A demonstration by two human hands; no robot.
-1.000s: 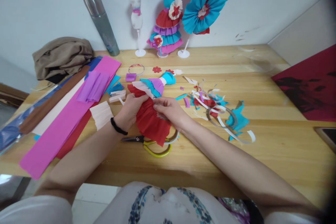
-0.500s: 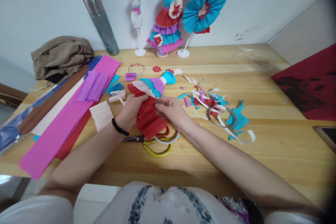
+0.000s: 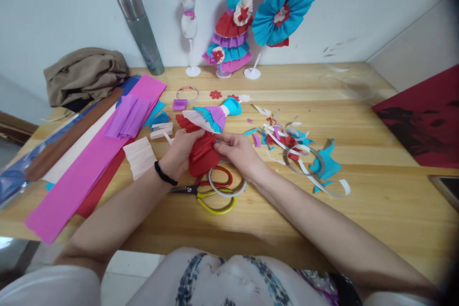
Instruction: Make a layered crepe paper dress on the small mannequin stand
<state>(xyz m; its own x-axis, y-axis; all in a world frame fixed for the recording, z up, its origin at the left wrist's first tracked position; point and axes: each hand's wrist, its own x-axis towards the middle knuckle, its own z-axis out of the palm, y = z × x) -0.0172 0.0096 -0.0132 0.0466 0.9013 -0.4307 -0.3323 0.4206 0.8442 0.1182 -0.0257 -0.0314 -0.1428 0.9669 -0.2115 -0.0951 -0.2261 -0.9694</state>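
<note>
Red crepe paper is bunched between my two hands over the table. My left hand grips its left side, thumb on top. The fingers of my right hand pinch its right edge. Just beyond lies a small layered paper dress in blue, purple, white and red, its red layer touching my left hand. Below my hands are yellow-handled scissors, red-handled scissors and a roll of white tape.
Long crepe strips and a brown cloth lie left. A bottle, a bare mannequin and dressed mannequins stand at the wall. Paper scraps and another tape roll lie right.
The red paper's lower end has drawn up and gathered closer to my hands, uncovering more of the red scissor handles and the white tape roll. The view has shifted slightly.
</note>
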